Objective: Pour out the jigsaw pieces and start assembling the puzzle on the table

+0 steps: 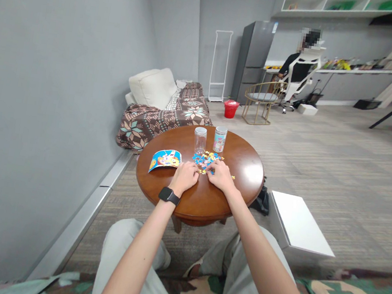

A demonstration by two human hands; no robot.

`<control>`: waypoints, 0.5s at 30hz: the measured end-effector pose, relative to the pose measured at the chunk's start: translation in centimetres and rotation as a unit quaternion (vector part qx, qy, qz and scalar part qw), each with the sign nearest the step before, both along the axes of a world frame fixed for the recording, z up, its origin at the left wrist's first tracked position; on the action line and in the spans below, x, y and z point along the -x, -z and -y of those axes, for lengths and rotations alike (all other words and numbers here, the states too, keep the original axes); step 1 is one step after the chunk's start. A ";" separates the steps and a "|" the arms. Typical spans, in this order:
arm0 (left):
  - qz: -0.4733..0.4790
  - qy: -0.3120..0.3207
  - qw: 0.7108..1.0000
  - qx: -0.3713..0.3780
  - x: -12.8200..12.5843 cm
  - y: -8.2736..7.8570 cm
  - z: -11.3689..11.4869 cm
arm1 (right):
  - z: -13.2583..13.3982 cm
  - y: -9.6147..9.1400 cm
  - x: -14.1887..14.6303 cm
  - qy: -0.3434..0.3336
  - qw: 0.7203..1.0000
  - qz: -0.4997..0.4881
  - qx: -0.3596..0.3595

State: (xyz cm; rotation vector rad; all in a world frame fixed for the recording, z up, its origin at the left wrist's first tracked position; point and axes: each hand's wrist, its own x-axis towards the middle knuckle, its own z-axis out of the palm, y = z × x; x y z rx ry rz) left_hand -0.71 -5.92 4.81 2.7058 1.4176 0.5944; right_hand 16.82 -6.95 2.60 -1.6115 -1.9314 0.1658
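A loose heap of small blue, yellow and pink jigsaw puzzle pieces (206, 158) lies on the round brown wooden table (242, 168). My left hand (186, 176), with a black watch on the wrist, rests at the heap's near left edge, fingers curled; what they hold, if anything, is hidden. On the near right side, my right hand (221, 175) pinches a puzzle piece, only partly visible, among the others. Left of my left hand lies a curved picture sheet (165, 159) with a colourful cartoon print. Behind the pieces stand a clear jar (200, 142) and a printed jar (219, 140), both lidded.
A white box (300, 222) stands on the floor right of the table. Beyond the table are a patterned sofa (166, 121), a red bin (230, 109) and a gold-framed chair (261, 98). A person sits in a white office chair (301, 74) at the back.
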 end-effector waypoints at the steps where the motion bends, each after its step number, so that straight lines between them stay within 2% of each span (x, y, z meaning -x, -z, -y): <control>1: -0.004 -0.012 1.000 -0.003 0.0 0.0 0.0 | 0.0 0.0 0.0 0.002 1.000 0.000 0.002; 3: -0.005 -0.012 1.000 -0.002 0.0 0.0 0.0 | 0.0 0.0 0.0 0.004 1.000 0.000 0.006; 7: 0.013 0.048 0.999 0.008 0.0 0.2 0.1 | -0.1 0.0 0.0 0.002 1.000 -0.002 0.005; 9: 0.016 0.055 0.998 0.008 0.0 0.3 0.0 | -0.1 0.0 0.0 0.002 1.000 -0.003 0.006; 15: -0.002 -0.005 1.000 -0.008 0.1 0.3 -0.2 | -0.1 0.2 0.0 0.009 1.000 -0.002 -0.006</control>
